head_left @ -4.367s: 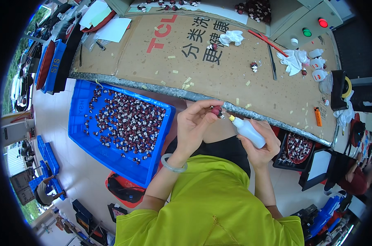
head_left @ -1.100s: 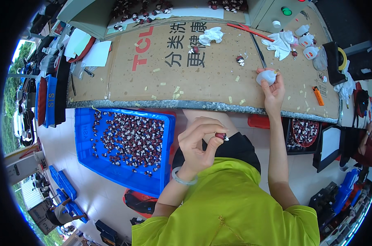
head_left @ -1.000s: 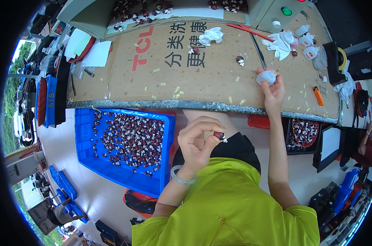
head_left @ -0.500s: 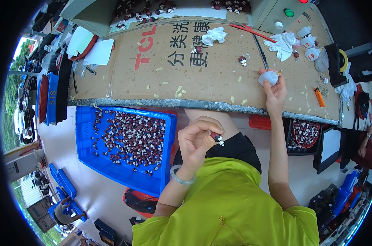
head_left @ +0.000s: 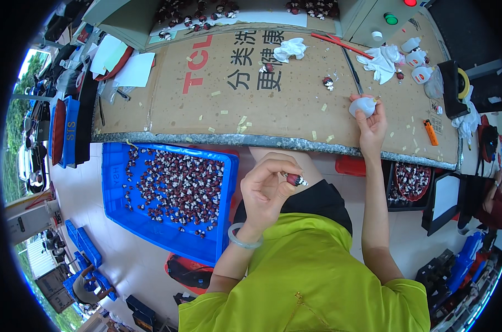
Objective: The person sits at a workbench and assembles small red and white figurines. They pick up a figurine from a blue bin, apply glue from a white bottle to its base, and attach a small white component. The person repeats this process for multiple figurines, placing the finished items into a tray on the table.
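Note:
My left hand (head_left: 268, 187) is raised over my lap, its fingertips pinched on a small dark-red and white part (head_left: 296, 180). My right hand (head_left: 368, 117) reaches out over the cardboard-covered bench (head_left: 251, 110) and grips a small white squeeze bottle (head_left: 362, 105). A blue bin (head_left: 118, 182) full of several similar red and white parts stands at my left knee, below the bench edge. One loose part (head_left: 328, 82) lies on the cardboard just left of the bottle.
White rags (head_left: 289, 48) and more small white bottles (head_left: 412, 44) lie at the back right with a red rod (head_left: 338, 45) and an orange lighter (head_left: 430, 132). A black tray of parts (head_left: 408, 180) sits under the bench to my right. Blue crates (head_left: 68, 130) stand left.
My right hand carried the white bottle from beside the part out onto the bench and holds it there. My left hand stayed over my lap with the part, turning it slightly.

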Demonstrator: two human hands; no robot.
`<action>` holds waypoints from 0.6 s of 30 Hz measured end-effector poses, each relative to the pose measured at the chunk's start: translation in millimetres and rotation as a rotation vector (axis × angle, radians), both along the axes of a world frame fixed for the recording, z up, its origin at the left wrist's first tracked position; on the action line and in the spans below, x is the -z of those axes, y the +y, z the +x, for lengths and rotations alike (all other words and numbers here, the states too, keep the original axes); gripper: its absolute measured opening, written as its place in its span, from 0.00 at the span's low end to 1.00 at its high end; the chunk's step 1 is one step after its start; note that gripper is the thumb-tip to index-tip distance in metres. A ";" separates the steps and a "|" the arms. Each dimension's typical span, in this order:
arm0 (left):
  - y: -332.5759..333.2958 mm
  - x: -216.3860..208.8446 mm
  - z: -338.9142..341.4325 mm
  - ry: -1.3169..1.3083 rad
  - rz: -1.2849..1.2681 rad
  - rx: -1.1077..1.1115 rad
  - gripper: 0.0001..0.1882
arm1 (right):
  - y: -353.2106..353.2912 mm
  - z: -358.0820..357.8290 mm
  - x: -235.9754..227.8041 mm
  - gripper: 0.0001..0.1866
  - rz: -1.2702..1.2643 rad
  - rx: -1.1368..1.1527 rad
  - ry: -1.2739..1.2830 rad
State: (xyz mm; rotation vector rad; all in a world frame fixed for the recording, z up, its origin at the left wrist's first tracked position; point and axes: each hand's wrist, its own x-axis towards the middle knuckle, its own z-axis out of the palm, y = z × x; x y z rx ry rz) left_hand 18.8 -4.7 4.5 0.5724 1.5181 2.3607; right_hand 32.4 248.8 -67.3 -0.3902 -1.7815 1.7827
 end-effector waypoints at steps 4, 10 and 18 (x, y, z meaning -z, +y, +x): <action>0.4 0.7 -1.7 0.031 -0.030 -0.016 0.16 | -0.1 0.3 -0.5 0.17 -0.004 0.002 -0.008; 2.2 1.6 0.3 -0.004 -0.028 -0.051 0.16 | 2.4 1.0 3.6 0.17 0.023 -0.016 -0.002; 1.4 2.8 -3.1 0.059 -0.066 -0.073 0.14 | 0.0 0.3 -0.4 0.17 0.021 0.002 -0.017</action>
